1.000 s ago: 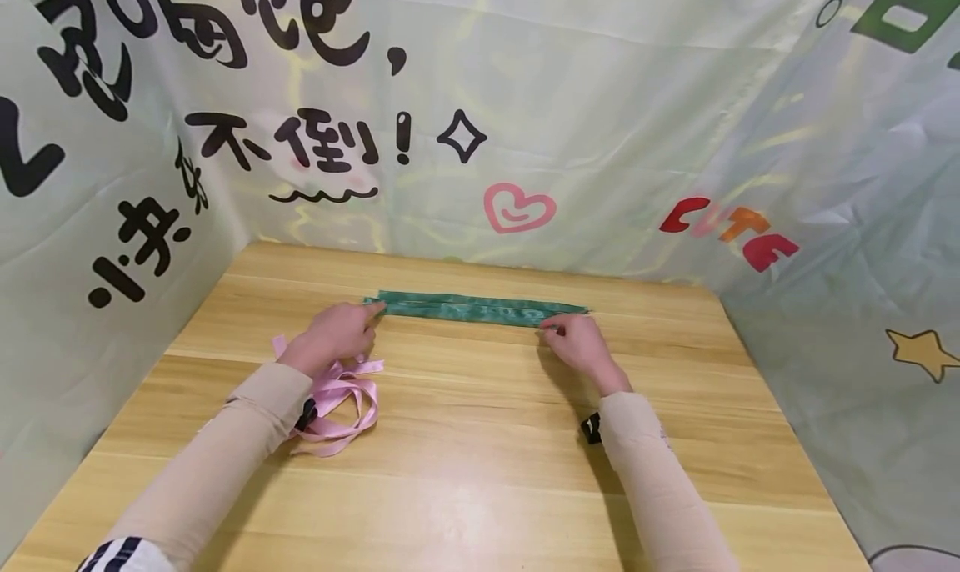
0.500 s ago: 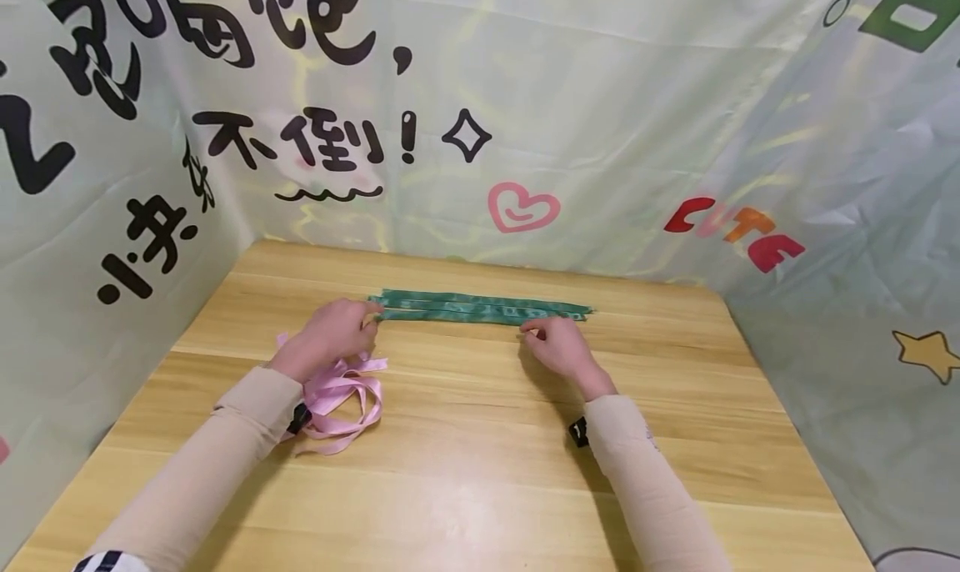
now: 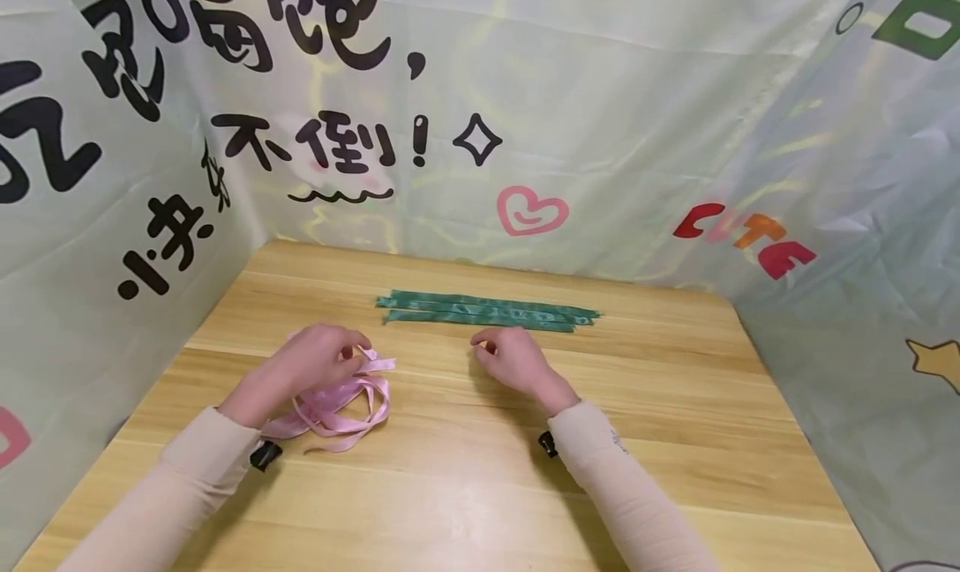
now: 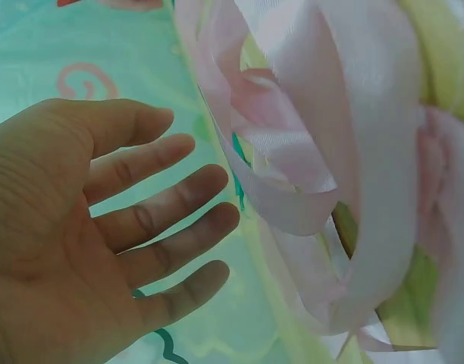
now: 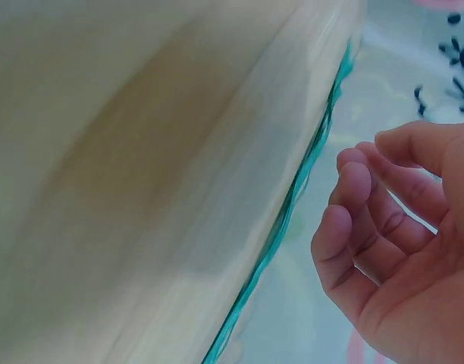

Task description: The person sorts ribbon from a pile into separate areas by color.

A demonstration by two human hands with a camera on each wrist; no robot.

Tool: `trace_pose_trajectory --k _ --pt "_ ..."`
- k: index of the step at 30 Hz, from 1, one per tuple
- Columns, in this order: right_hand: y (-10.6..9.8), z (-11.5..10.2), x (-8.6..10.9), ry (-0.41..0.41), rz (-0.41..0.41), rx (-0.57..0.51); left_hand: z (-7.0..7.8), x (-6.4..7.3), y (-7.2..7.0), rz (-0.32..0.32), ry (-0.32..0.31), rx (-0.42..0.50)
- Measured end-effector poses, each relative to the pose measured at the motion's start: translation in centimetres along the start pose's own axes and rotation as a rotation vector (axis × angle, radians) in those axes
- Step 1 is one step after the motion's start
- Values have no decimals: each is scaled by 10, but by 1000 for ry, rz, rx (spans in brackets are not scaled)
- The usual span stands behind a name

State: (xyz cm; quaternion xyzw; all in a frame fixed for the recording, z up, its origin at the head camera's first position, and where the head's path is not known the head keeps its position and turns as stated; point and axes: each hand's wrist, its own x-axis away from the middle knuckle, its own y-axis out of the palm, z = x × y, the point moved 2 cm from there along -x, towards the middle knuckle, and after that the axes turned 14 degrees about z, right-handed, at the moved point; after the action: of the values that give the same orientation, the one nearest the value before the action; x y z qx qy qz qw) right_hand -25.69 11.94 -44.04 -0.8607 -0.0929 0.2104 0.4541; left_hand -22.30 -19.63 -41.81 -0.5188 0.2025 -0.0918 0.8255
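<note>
1. Printed cloth (image 3: 600, 122) hangs around your wooden table (image 3: 465, 489); green strips (image 3: 487, 309) lie roughly parallel near its back edge.
2. Your left hand (image 3: 318, 357) is over the pink ribbon (image 3: 328, 403), a loose heap — fingers relaxed, nothing grasped.
3. Your right hand (image 3: 513, 359) is just in front of the strips, fingers loosely bent, holding nothing.
4. You seem to be between steps: strips laid out, ribbon unsorted. The next move probably calls for a light pinch on one ribbon end — lifting it free without dragging the tangle.
</note>
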Motion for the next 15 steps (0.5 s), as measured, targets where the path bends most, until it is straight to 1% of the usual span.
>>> trace_pose_trajectory --k 2,5,8,13,15 --pt "8 -12 0 -34 -26 -4 2 5 0 7 -2 13" --pt "20 -30 -1 -93 -63 -5 4 13 4 40 34 23" --pt "33 -46 -3 -134 -79 8 4 19 8 70 64 22" --pt "50 -70 -4 -185 -101 22 3 23 12 93 80 27" --pt "57 -78 -4 -207 -113 26 4 23 13 100 96 31"
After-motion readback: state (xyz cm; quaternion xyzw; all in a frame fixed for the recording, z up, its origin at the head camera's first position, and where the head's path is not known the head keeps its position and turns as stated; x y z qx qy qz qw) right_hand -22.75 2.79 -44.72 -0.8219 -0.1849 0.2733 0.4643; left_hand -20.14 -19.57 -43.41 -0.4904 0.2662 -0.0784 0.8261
